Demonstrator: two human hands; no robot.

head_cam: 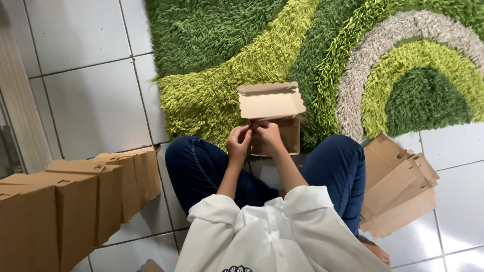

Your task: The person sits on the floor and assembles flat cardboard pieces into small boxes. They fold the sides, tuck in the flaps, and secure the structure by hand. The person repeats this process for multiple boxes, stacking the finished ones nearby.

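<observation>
White floor tiles point(91, 95) and a shaggy green rug point(222, 45) with lime and beige arcs spread out below me as I sit cross-legged in blue jeans point(201, 166) and a white shirt point(272, 236). Between my knees, at the rug's near edge, I hold a small brown cardboard box point(275, 118) with its scalloped lid flap raised, my left hand point(238, 143) and right hand point(268, 135) touching, fingertips pinching the box's front edge. Flat unfolded box blanks point(398, 186) lie stacked just beside my right knee, and a row of assembled cardboard boxes point(75, 196) stands on the tiles off to my left.
</observation>
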